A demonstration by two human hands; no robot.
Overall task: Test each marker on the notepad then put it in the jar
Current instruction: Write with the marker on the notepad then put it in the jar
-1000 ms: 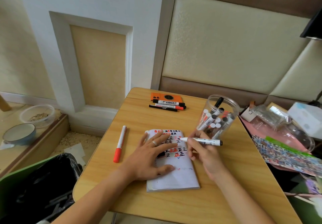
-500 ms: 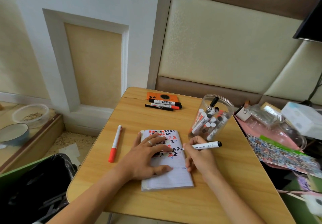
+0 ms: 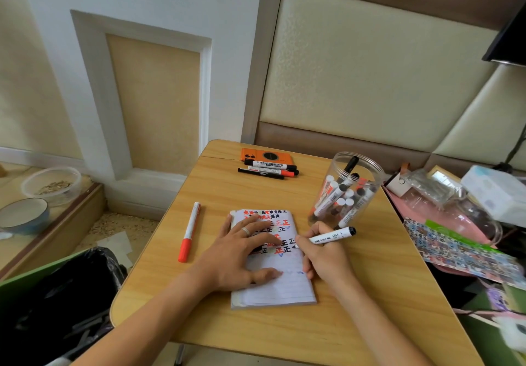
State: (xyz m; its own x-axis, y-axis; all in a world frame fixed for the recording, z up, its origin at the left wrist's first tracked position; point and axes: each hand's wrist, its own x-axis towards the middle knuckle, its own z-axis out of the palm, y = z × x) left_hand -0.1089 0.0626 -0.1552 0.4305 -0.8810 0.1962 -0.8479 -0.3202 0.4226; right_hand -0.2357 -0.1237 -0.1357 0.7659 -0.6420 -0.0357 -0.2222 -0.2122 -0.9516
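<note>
Left hand point(image 3: 237, 254) flat on notepad point(image 3: 273, 260), fingers spread, hiding part of the writing. Right hand point(image 3: 324, 257) pinching white marker point(image 3: 331, 236), tip on the page. Jar point(image 3: 345, 190) just beyond, holding markers, too jumbled to count.

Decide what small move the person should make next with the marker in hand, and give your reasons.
Probably finish the test stroke: the right hand grips the black-capped marker with its tip on the notepad, which the left hand holds flat. Then drop it into the jar just beyond.
</note>
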